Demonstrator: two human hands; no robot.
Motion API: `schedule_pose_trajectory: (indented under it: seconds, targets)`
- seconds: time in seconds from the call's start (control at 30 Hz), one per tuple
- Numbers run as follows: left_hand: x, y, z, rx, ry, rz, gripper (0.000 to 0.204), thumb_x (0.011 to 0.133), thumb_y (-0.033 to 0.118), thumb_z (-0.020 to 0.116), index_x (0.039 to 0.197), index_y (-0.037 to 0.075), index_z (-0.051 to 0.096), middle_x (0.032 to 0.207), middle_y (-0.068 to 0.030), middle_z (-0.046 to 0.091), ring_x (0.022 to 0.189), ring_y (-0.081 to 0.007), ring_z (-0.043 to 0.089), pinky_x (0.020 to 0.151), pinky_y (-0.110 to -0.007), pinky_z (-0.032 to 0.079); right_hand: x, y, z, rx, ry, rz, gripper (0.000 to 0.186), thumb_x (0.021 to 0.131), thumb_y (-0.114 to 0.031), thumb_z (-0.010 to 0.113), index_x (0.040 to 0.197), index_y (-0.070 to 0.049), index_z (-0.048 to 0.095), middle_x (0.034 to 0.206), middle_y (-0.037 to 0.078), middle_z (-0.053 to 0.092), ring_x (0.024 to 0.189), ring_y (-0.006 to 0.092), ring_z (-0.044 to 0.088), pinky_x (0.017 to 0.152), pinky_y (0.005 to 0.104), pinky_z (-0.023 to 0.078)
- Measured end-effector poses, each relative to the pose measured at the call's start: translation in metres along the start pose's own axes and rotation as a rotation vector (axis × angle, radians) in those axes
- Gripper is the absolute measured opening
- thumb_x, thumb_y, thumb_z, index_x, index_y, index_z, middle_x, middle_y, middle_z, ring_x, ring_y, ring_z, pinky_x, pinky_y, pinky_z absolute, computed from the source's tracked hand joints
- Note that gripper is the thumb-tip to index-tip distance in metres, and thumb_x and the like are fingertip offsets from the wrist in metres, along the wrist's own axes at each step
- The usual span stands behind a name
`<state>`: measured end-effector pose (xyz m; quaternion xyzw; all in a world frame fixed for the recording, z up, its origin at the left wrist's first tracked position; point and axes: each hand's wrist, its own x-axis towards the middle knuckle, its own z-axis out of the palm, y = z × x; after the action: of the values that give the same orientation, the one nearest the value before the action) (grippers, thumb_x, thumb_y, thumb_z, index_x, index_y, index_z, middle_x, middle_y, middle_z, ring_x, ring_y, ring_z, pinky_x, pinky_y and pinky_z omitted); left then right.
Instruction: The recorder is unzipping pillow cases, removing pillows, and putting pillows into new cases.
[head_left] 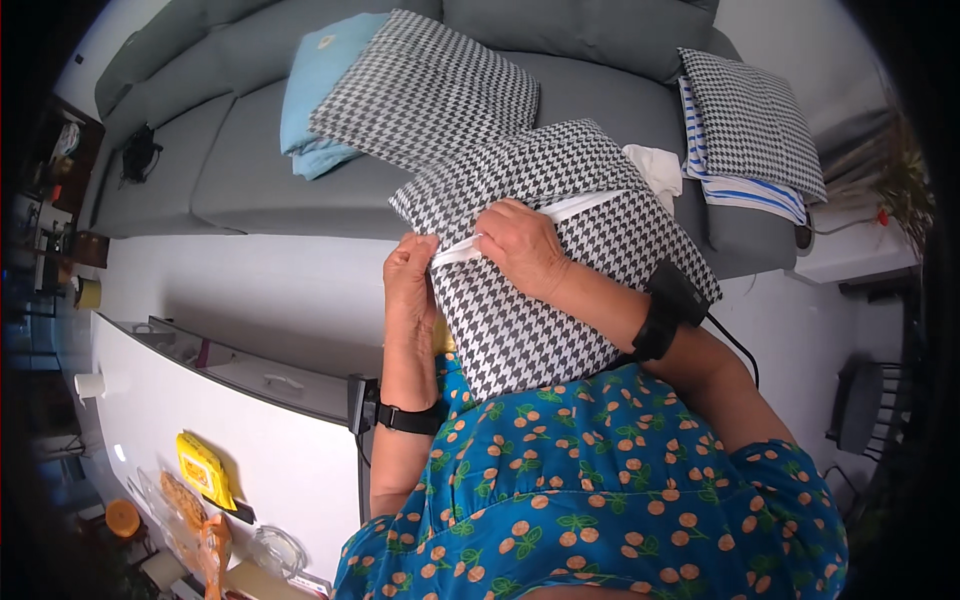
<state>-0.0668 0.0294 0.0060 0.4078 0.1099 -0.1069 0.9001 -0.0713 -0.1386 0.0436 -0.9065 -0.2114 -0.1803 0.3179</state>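
A cushion point(540, 320) in a black-and-white houndstooth cover rests against my lap, tilted up toward the sofa. Across its face runs a slit with a white strip point(590, 204) showing, perhaps a zip or the inner lining. My left hand point(408, 268) pinches the cover at the left end of this slit. Just right of it, my right hand point(522, 247) is closed on the slit's edge, knuckles up; its fingertips are partly hidden. Both wrists wear black straps with small devices.
Behind stands a grey sofa point(255, 175). On it are another houndstooth cushion point(435, 90), folded light-blue cloth point(310, 85), a white cloth point(655, 170) and a houndstooth cushion point(750, 120) over striped fabric. At left, a white table point(290, 460) holds a yellow wipes pack point(205, 470).
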Motion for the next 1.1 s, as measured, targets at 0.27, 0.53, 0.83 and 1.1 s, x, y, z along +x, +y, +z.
schedule_pose_trajectory:
  seconds: [0.27, 0.53, 0.83, 1.1]
  targets:
    - [0.0, -0.003, -0.018, 0.046, -0.008, 0.049, 0.009, 0.083, 0.004, 0.065, 0.075, -0.001, 0.063, 0.079, 0.0038, 0.046, 0.071, -0.0067, 0.049, 0.068, -0.021, 0.043, -0.009, 0.043, -0.045, -0.275, 0.149, 0.253, 0.012, 0.076, -0.017, 0.062, 0.071, -0.006, 0.057, 0.071, 0.009, 0.057, 0.068, 0.0264, 0.058, 0.062, 0.0364, 0.047]
    - [-0.001, -0.003, -0.018, 0.356, -0.068, 0.247, 0.012, 0.084, 0.007, 0.065, 0.077, -0.002, 0.064, 0.079, 0.0034, 0.043, 0.072, -0.0062, 0.041, 0.069, -0.02, 0.034, -0.039, 0.16, -0.13, -0.552, 0.132, 0.917, 0.019, 0.081, -0.023, 0.058, 0.074, -0.005, 0.06, 0.079, 0.013, 0.062, 0.077, 0.0329, 0.059, 0.07, 0.0438, 0.046]
    - [-0.023, 0.03, 0.028, 1.611, 0.047, 0.949, 0.036, 0.065, 0.007, 0.077, 0.095, 0.004, 0.06, 0.11, -0.0114, 0.052, 0.105, -0.0276, 0.048, 0.085, -0.037, 0.043, -0.03, 0.041, -0.079, -0.339, -0.089, -0.234, 0.02, 0.073, -0.012, 0.063, 0.092, -0.005, 0.062, 0.092, 0.01, 0.058, 0.094, 0.0266, 0.053, 0.086, 0.0376, 0.044]
    - [-0.009, 0.032, 0.055, 1.734, -0.451, 0.825, 0.039, 0.066, 0.001, 0.069, 0.102, 0.002, 0.056, 0.108, -0.0129, 0.053, 0.101, -0.0313, 0.049, 0.084, -0.04, 0.04, -0.039, 0.033, -0.049, -0.082, -0.168, -0.102, 0.018, 0.076, -0.013, 0.062, 0.093, -0.005, 0.057, 0.098, 0.008, 0.054, 0.103, 0.0236, 0.047, 0.096, 0.0363, 0.036]
